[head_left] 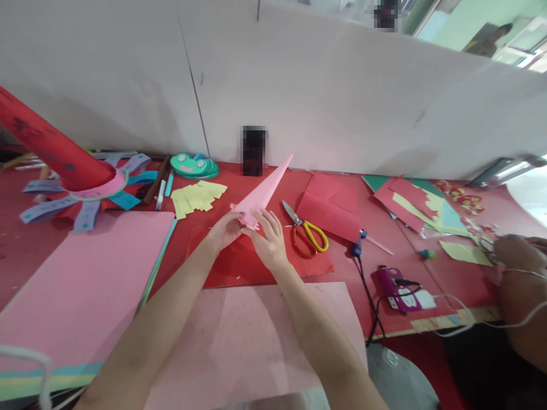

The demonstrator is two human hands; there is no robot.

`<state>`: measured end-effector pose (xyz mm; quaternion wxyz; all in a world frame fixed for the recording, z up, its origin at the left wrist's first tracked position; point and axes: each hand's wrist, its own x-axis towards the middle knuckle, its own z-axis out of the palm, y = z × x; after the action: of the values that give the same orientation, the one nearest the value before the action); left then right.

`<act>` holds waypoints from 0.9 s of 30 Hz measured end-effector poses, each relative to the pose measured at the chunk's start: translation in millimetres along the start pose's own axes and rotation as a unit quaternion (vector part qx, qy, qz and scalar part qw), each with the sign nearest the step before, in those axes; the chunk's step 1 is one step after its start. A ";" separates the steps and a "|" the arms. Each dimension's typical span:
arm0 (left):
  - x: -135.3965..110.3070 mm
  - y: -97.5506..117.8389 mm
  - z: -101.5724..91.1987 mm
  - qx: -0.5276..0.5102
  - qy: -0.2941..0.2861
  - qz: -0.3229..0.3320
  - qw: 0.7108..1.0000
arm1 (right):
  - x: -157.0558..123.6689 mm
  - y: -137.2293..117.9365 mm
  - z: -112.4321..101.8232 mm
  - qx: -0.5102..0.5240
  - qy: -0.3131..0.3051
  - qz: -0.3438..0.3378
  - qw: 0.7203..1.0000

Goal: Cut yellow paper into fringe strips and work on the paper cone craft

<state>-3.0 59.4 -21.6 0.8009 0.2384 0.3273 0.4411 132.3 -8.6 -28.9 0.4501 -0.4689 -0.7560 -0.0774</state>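
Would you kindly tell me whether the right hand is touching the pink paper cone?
Touching. The head view shows the right hand with its fingers laid on the wide end of the pink paper cone, no gap between.

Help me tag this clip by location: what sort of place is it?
Probably a craft workroom, judging by the pink paper cone, the scissors and the stack of coloured sheets at a red table.

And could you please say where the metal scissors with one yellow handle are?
In the head view, the scissors lie right of the right hand, near red paper.
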 end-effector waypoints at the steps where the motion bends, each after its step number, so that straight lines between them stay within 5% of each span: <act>1: 0.6 0.4 -0.7 0.000 0.009 0.008 1.000 | 0.3 -1.1 -0.3 0.004 0.000 0.005 1.000; 5: 3.0 1.5 -2.6 0.029 0.031 0.045 0.998 | 1.5 -3.1 -4.2 0.025 0.079 0.079 0.993; 9: 3.8 1.4 -3.5 0.050 0.024 0.058 0.997 | 2.2 5.0 -6.5 0.090 0.174 0.228 0.954; 15: 4.8 -4.3 -7.1 0.100 0.004 0.039 0.994 | -4.0 21.3 9.3 0.276 0.062 0.303 0.910; 20: 6.6 -8.4 -9.3 0.141 -0.061 0.050 0.987 | -4.9 20.3 21.4 0.394 0.063 0.336 0.853; 27: 10.1 -9.2 -9.8 0.068 -0.052 0.037 0.996 | 1.8 19.1 13.0 0.534 0.064 0.425 0.728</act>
<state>-1.1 64.5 -37.5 0.7817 0.3272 0.3055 0.4341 139.0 10.1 -40.9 0.6594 -0.4170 -0.3636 0.5090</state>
